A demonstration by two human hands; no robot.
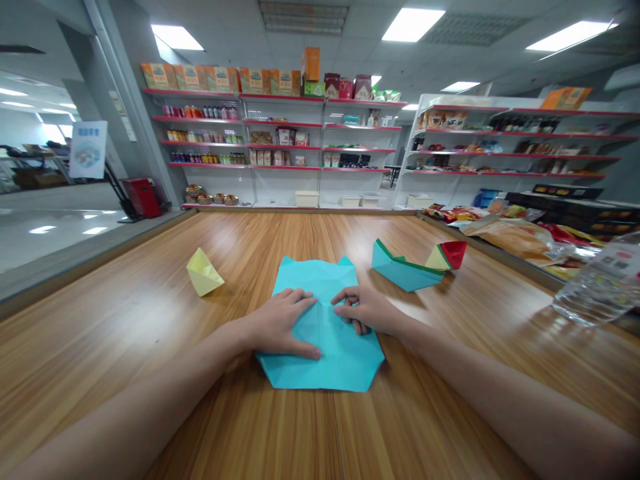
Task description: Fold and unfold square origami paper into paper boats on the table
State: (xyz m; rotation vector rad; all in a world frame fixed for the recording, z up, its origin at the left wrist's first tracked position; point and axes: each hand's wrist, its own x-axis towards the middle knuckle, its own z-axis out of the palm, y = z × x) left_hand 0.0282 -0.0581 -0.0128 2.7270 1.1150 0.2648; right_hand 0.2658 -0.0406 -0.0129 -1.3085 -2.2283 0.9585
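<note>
A sheet of light-blue paper lies on the wooden table in front of me. Creases run across it, its lower corners are folded in at an angle, and two small points stick up at its far edge. My left hand rests flat on the left half of the sheet, thumb and fingers spread. On the right half is my right hand, its index finger stretched toward the middle crease and the other fingers loosely bent. Nothing is visibly gripped by either hand.
A yellow folded paper piece stands at the left. Beyond my right hand sit a blue-green paper boat and a red-and-yellow folded piece. A clear plastic bottle and packaged snacks lie at the right. Stocked shelves stand behind the table.
</note>
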